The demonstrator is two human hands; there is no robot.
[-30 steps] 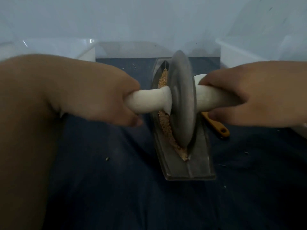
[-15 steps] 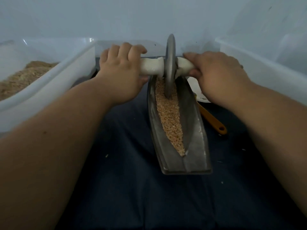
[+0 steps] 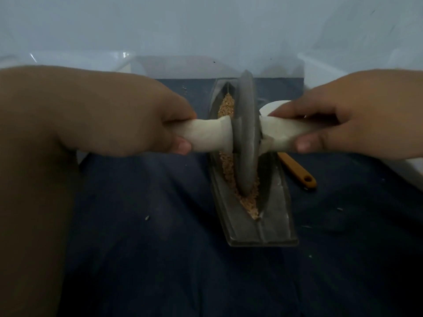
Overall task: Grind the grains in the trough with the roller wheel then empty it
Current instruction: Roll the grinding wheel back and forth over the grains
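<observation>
A grey metal trough (image 3: 278, 227) lies lengthwise on the dark blue cloth, with tan grains (image 3: 225, 106) along its groove. The grey roller wheel (image 3: 247, 138) stands upright in the groove near the trough's near half, its rim down in the grains. A white handle (image 3: 209, 135) runs through the wheel to both sides. My left hand (image 3: 128, 117) is closed around the left end and my right hand (image 3: 343, 113) around the right end. The wheel hides the middle of the grain line.
An orange-handled tool (image 3: 297, 171) lies on the cloth just right of the trough, partly under my right hand. A white bin (image 3: 325, 69) stands at the right, another pale bin edge (image 3: 68, 56) at the left. Stray grains dot the dark blue cloth (image 3: 160, 248).
The wheel has rolled back from the trough's far end toward me, to the near half of the groove. Both hands came with it and now fill more of the view.
</observation>
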